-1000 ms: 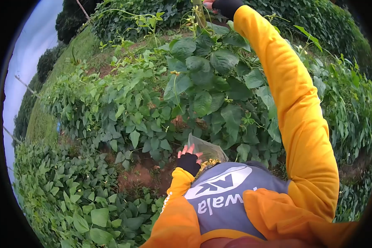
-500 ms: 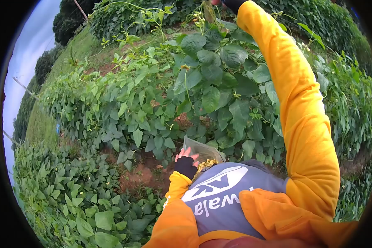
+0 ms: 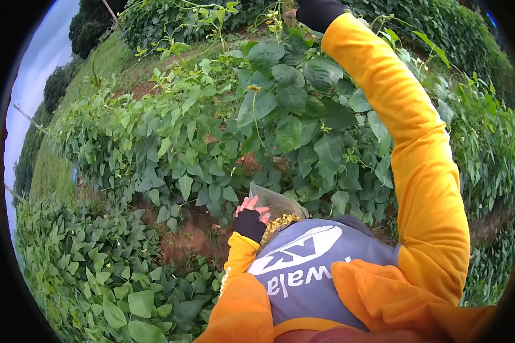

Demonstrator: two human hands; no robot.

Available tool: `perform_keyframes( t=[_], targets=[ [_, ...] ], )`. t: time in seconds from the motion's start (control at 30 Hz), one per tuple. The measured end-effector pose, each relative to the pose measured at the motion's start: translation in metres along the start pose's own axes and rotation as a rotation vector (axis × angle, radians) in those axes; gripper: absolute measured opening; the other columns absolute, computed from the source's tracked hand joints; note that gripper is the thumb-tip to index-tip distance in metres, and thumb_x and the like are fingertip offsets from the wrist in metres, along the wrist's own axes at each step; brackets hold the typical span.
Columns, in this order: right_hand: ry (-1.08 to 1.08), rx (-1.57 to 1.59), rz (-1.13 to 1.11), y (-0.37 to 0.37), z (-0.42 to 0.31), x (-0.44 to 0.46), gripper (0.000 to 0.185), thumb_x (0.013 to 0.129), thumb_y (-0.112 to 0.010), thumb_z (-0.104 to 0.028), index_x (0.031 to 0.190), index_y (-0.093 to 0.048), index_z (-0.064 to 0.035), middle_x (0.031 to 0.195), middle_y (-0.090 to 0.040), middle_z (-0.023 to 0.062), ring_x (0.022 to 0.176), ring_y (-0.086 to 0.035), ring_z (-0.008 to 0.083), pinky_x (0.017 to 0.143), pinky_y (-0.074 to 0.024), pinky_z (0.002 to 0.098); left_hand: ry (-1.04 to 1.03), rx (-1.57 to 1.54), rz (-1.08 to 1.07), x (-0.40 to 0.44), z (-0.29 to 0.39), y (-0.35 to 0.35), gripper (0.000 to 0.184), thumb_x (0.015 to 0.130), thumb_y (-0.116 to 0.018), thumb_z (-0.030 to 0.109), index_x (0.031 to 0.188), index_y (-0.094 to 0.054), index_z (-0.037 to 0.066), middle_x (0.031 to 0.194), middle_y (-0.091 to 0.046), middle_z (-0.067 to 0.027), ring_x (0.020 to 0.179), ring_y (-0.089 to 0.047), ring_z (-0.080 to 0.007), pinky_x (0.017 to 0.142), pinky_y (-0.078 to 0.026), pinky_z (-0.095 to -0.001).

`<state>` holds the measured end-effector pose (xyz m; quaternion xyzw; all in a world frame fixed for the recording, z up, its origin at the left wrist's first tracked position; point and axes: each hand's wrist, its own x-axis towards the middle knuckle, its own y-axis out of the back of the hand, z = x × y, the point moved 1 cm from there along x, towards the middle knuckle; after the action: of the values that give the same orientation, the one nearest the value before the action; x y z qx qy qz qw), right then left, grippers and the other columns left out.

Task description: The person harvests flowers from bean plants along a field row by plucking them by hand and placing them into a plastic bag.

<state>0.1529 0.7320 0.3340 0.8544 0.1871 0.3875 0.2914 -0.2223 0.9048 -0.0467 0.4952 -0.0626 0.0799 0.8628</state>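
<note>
My left hand (image 3: 251, 219), in a black fingerless glove, is at the rim of a clear plastic bag (image 3: 274, 200) held against my body. Its fingers are partly bent at the bag's edge. Small yellow pieces (image 3: 283, 220) lie inside the bag. My right hand (image 3: 315, 12), gloved in black too, reaches to the top edge of the view beside an upright stake (image 3: 276, 14) with vines. Its fingers are mostly hidden, so what they hold cannot be made out. Below it hang broad dark green leaves (image 3: 292, 86).
Rows of leafy vines (image 3: 143, 137) run across the view, with more low plants (image 3: 97, 274) at the lower left. Bare brown soil (image 3: 191, 240) shows between rows. Thin poles (image 3: 31, 118) and trees stand at the far left.
My right hand has come slightly down and left, showing more of the glove. My left hand and the bag have shifted a little left in view.
</note>
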Motion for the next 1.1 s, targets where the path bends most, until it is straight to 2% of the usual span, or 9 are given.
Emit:
perform_keyframes(
  t=[0.07,0.27,0.47,0.53,0.67,0.73,0.77,0.87,1.1],
  targets=[
    [0.5,-0.558,0.349,0.0,-0.009,-0.011,0.012,0.073,-0.054,-0.004,0.082,-0.061,-0.0055,0.073,-0.06,0.0174,0.069,-0.06,0.0344,0.065,-0.0481,0.0414,-0.035,-0.015,0.057,0.006,0.009,0.013,0.029,0.072,-0.068,0.024,0.099,-0.068,0.015,0.124,-0.053,-0.0095,0.124,-0.04,-0.0324,0.101,-0.028,-0.0472],
    [0.274,-0.583,0.2,0.015,-0.019,-0.016,0.016,0.073,-0.055,-0.003,0.085,-0.064,-0.0089,0.079,-0.062,0.0165,0.077,-0.061,0.0344,0.07,-0.0486,0.0406,-0.189,-0.152,0.383,0.046,0.033,0.064,0.019,0.076,-0.064,0.007,0.095,-0.066,0.008,0.112,-0.06,-0.0113,0.105,-0.055,-0.0296,0.091,-0.042,-0.0389],
    [0.493,-0.352,0.43,0.029,-0.071,-0.078,0.017,0.074,-0.061,-0.016,0.088,-0.065,-0.0076,0.091,-0.064,0.0169,0.087,-0.061,0.034,0.076,-0.049,0.0413,-0.298,-0.186,0.709,0.128,0.076,0.156,0.016,0.082,-0.06,0.005,0.097,-0.065,0.002,0.102,-0.064,-0.0139,0.095,-0.06,-0.027,0.087,-0.045,-0.0348],
    [0.477,-0.145,0.373,0.002,-0.084,-0.128,0.023,0.078,-0.06,0.004,0.096,-0.065,-0.0085,0.084,-0.062,0.0035,0.077,-0.058,0.0148,0.067,-0.0453,0.0253,-0.352,-0.149,0.705,0.16,0.087,0.176,0.019,0.082,-0.06,0.005,0.1,-0.064,0.002,0.103,-0.063,-0.0139,0.096,-0.06,-0.0262,0.087,-0.045,-0.0332],
    [0.463,0.252,-0.225,-0.111,-0.069,-0.252,0.025,0.067,-0.059,0.003,0.091,-0.062,-0.0058,0.092,-0.06,0.011,0.08,-0.06,0.0284,0.067,-0.0484,0.0352,-0.444,-0.128,0.531,0.219,0.088,0.18,0.027,0.081,-0.061,0.007,0.108,-0.062,0.005,0.107,-0.062,-0.0139,0.099,-0.059,-0.0264,0.089,-0.044,-0.0326],
    [0.31,0.023,-0.751,-0.169,-0.03,-0.313,0.029,0.067,-0.059,-0.008,0.096,-0.063,-0.0102,0.09,-0.06,0.0134,0.082,-0.06,0.0325,0.069,-0.0485,0.0413,-0.467,-0.143,0.477,0.239,0.081,0.173,0.028,0.081,-0.061,0.008,0.109,-0.062,0.005,0.106,-0.062,-0.0141,0.099,-0.059,-0.0266,0.089,-0.044,-0.0324],
    [0.191,-0.007,-0.81,-0.178,-0.022,-0.328,0.027,0.071,-0.058,-0.009,0.097,-0.064,-0.0104,0.089,-0.062,0.0136,0.083,-0.061,0.0316,0.072,-0.0489,0.0398,-0.441,-0.219,0.366,0.245,0.078,0.171,0.028,0.081,-0.061,0.008,0.109,-0.062,0.004,0.105,-0.063,-0.0138,0.099,-0.059,-0.0253,0.088,-0.044,-0.0319],
    [0.097,0.201,-0.555,-0.181,-0.012,-0.334,0.022,0.075,-0.057,-0.01,0.095,-0.065,-0.0098,0.089,-0.062,0.0131,0.083,-0.061,0.0306,0.073,-0.0487,0.0391,-0.366,-0.373,0.227,0.251,0.08,0.167,0.024,0.082,-0.06,0.007,0.105,-0.063,0.003,0.097,-0.065,-0.0101,0.089,-0.06,-0.0176,0.08,-0.046,-0.028],
    [0.023,0.366,-0.537,-0.161,-0.003,-0.339,0.017,0.077,-0.06,-0.009,0.094,-0.063,-0.0063,0.091,-0.062,0.0111,0.084,-0.06,0.0293,0.073,-0.0483,0.0354,-0.144,-0.516,0.258,0.252,0.092,0.166,0.016,0.08,-0.062,0.005,0.096,-0.064,0.002,0.083,-0.064,-0.0038,0.075,-0.057,-0.0095,0.069,-0.046,-0.0239]
  ],
)
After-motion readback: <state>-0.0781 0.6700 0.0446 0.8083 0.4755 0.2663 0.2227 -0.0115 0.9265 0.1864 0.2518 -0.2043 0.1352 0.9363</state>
